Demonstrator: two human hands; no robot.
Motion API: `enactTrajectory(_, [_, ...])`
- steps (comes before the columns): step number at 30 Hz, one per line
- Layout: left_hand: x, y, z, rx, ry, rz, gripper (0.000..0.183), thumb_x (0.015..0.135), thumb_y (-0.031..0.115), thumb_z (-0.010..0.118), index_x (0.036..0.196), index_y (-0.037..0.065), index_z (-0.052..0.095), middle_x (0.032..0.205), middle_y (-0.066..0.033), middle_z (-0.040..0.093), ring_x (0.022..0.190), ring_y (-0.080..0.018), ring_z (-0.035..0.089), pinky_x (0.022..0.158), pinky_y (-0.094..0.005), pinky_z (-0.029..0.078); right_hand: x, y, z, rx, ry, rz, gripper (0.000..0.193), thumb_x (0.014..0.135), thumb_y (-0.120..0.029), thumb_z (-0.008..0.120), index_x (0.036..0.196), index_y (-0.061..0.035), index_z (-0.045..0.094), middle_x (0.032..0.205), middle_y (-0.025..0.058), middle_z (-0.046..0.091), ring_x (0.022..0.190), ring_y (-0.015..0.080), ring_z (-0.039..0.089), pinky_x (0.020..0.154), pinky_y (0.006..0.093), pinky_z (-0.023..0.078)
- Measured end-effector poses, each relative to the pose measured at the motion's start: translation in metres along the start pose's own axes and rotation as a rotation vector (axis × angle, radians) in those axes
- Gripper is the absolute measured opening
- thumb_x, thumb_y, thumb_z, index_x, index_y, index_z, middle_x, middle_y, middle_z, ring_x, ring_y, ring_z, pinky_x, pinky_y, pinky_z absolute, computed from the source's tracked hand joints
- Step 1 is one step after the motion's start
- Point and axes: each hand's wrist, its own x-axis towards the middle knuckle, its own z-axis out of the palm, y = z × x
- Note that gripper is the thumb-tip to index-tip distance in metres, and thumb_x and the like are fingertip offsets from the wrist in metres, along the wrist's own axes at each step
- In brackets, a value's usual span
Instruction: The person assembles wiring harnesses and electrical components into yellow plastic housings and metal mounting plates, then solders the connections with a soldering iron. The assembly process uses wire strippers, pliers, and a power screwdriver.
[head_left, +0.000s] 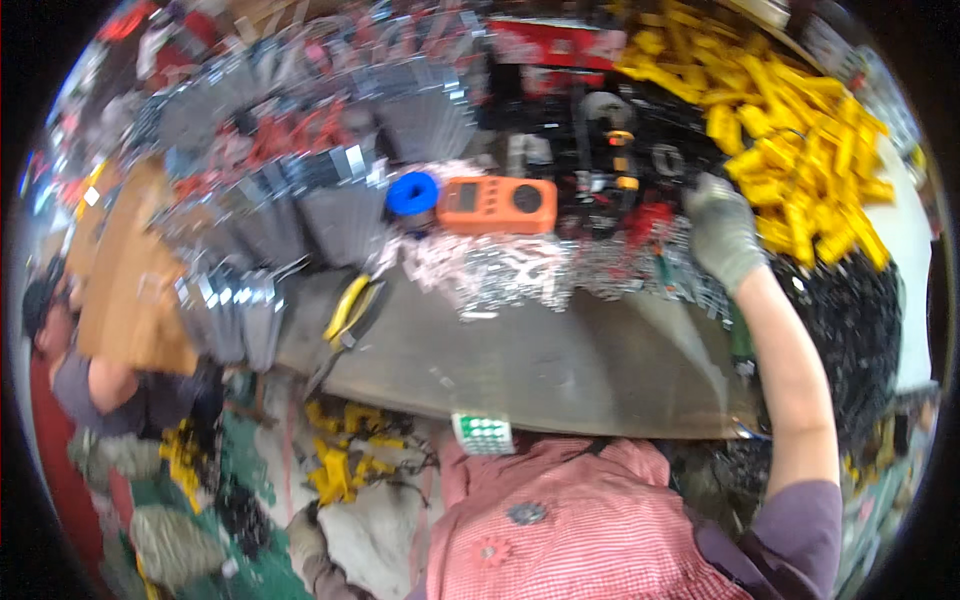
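My right hand [722, 232], in a pale work glove, reaches to the far right of the bench. It is over dark small parts, beside a heap of yellow plastic pieces [790, 140]. Its fingertips are blurred, and whatever they touch is hidden. Low at the left is my left hand [306, 538], also gloved, down beside a white sack [372, 540] below the bench; its fingers are smeared. Nearest the right hand lie small silvery metal parts [690, 275] and some red pieces [650, 222].
An orange multimeter [497, 204] and a blue spool [413, 193] lie mid-bench. Pliers with yellow-and-black handles [350, 312] rest on the metal benchtop [480, 355]. Grey flat pieces [340, 220] are stacked at left. Black parts [850, 330] pile at right. Another person [95, 385] holds cardboard [135, 280].
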Motion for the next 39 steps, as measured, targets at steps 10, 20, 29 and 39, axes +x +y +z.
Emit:
enactTrajectory(10, [0.108, 0.204, -0.033, 0.035, 0.574, 0.378, 0.022, 0.092, 0.003, 0.070, 0.113, 0.004, 0.066, 0.116, -0.0189, 0.066, 0.104, -0.0390, 0.066, 0.089, -0.0483, 0.053, -0.026, 0.022, 0.021, 0.484, 0.098, 0.047, 0.033, 0.081, -0.011, 0.084, 0.111, -0.0061, 0.073, 0.111, 0.0153, 0.067, 0.112, 0.0377, 0.066, 0.095, 0.0464, 0.055])
enactTrajectory(20, [0.216, 0.350, -0.141, -0.012, 0.533, 0.200, 0.067, 0.082, 0.038, 0.092, 0.130, 0.000, 0.066, 0.121, -0.0217, 0.074, 0.108, -0.0362, 0.072, 0.097, -0.0452, 0.056, -0.102, -0.037, -0.097, 0.911, 0.154, -0.042, 0.033, 0.071, -0.011, 0.089, 0.098, -0.0029, 0.072, 0.132, 0.0188, 0.066, 0.122, 0.0411, 0.064, 0.104, 0.0466, 0.052])
enactTrajectory(29, [0.058, 0.470, -0.081, -0.840, 0.231, 0.550, 0.058, 0.085, 0.022, 0.092, 0.131, -0.002, 0.067, 0.121, -0.0108, 0.074, 0.102, -0.0216, 0.070, 0.091, -0.0392, 0.058, -0.175, -0.070, -0.087, 0.888, -0.037, -0.156, 0.039, 0.064, -0.027, 0.091, 0.091, -0.0083, 0.070, 0.128, 0.0108, 0.068, 0.111, 0.0342, 0.065, 0.091, 0.0483, 0.054])
enactTrajectory(39, [-0.001, 0.612, -0.087, -0.101, -0.347, 1.336, 0.099, 0.060, 0.038, 0.098, 0.148, 0.012, 0.061, 0.137, -0.0157, 0.059, 0.121, -0.0384, 0.062, 0.106, -0.0540, 0.048, -0.187, -0.062, -0.090, 0.791, -0.082, -0.136, 0.046, 0.067, -0.028, 0.089, 0.106, -0.0110, 0.071, 0.137, 0.0081, 0.068, 0.113, 0.0288, 0.066, 0.090, 0.0437, 0.054])
